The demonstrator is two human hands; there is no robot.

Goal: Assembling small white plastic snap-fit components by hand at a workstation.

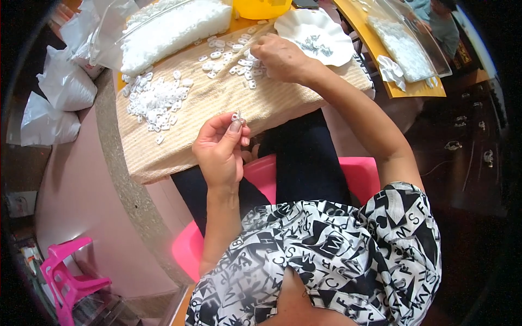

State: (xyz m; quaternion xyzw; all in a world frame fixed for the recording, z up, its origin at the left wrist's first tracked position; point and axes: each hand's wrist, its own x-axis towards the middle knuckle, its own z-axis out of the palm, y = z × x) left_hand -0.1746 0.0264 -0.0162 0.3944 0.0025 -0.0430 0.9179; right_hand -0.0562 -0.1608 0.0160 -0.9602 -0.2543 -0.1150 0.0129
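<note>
Hands apart. The left hand (220,146) pinches a small white piece (237,117) to the near left of the scalloped dish (338,28), presumably for a steady view. The right hand (281,57) bends over scattered pieces (216,55) just left of the dish; whether it grips any cannot be told. The held piece lies in the left hand's pinch, well apart from the right. The dish probably keeps its grey parts (318,48) from straying; a white pile (155,100) lies well left of it.
</note>
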